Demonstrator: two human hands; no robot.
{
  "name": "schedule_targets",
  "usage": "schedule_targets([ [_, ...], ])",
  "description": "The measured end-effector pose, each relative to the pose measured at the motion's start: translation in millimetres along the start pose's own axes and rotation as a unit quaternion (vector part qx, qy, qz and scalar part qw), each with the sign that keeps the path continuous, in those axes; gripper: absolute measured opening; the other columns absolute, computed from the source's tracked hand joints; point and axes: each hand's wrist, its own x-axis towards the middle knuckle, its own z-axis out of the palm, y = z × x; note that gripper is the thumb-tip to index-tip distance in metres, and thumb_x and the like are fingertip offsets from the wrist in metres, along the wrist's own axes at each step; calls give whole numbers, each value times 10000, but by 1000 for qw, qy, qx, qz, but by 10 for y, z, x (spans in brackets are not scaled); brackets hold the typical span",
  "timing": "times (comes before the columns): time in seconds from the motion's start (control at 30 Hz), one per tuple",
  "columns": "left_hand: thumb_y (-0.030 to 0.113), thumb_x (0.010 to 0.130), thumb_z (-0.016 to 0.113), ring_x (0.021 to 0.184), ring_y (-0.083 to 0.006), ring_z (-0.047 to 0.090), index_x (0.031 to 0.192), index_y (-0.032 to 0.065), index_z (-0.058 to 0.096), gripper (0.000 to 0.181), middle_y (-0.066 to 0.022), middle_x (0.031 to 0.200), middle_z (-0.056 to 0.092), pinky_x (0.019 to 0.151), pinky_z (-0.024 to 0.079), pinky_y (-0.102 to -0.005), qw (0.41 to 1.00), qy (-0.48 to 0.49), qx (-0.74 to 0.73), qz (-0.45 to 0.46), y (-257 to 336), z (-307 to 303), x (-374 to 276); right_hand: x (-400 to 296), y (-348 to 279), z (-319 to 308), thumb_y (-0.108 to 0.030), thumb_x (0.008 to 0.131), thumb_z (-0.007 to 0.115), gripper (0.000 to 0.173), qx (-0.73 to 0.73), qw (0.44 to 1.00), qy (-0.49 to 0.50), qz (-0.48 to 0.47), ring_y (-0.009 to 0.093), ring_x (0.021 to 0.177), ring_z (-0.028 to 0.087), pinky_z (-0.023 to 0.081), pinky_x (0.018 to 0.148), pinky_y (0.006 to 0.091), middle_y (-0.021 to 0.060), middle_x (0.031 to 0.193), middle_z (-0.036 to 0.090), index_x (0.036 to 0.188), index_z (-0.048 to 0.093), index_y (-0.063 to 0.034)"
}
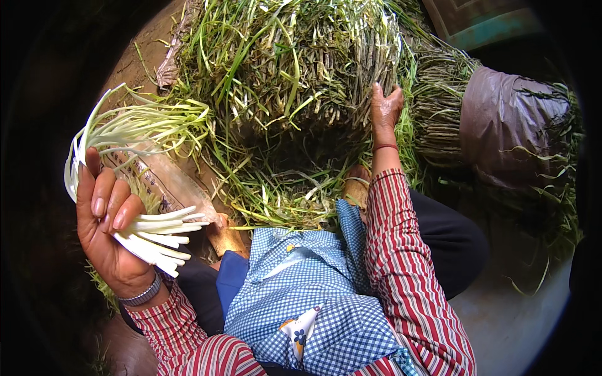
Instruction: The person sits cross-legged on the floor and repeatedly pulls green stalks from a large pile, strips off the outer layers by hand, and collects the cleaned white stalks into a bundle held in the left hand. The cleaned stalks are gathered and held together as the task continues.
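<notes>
My left hand (113,221) is raised at the left with its fingers closed around a bunch of blanched garlic greens (157,239). Their thick white ends point right, and the long pale leaves trail up over the back of the hand. Ahead of me stands a large, tightly packed stack of stalks (324,61), brown and withered with green and pale leaves on top. My right hand (388,108) reaches to its right edge, thumb and a finger apart at the stalks. Whether it pinches any stalk is unclear, since the other fingers are hidden.
A second stalk bundle (439,108), wrapped in brownish plastic sheeting (508,127), lies at the right. Pale leafy greens (174,122) and a printed plastic sack (164,178) lie left. Loose leaves (282,202) litter the ground before my checked apron (301,291). A brown panel (479,19) stands upper right.
</notes>
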Motion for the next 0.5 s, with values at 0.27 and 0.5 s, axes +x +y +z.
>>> schedule_targets([
  [0.27, 137, 1031, 386, 513, -77, 350, 1250, -72, 486, 319, -9, 675, 397, 492, 370, -250, 998, 47, 5, -29, -162, 76, 100, 247, 76, 216, -510, 686, 759, 930, 11, 993, -94, 77, 413, 1231, 469, 383, 1025, 463, 312, 1310, 477, 1318, 400, 70],
  [0.5, 142, 1032, 388, 507, -76, 351, 1230, -70, 504, 312, -8, 656, 393, 486, 365, -248, 997, 65, 10, -31, -225, 158, 155, 422, 112, 25, -483, 669, 774, 732, 70, 978, -185, 58, 416, 997, 617, 486, 883, 432, 322, 1061, 618, 1059, 560, 99],
])
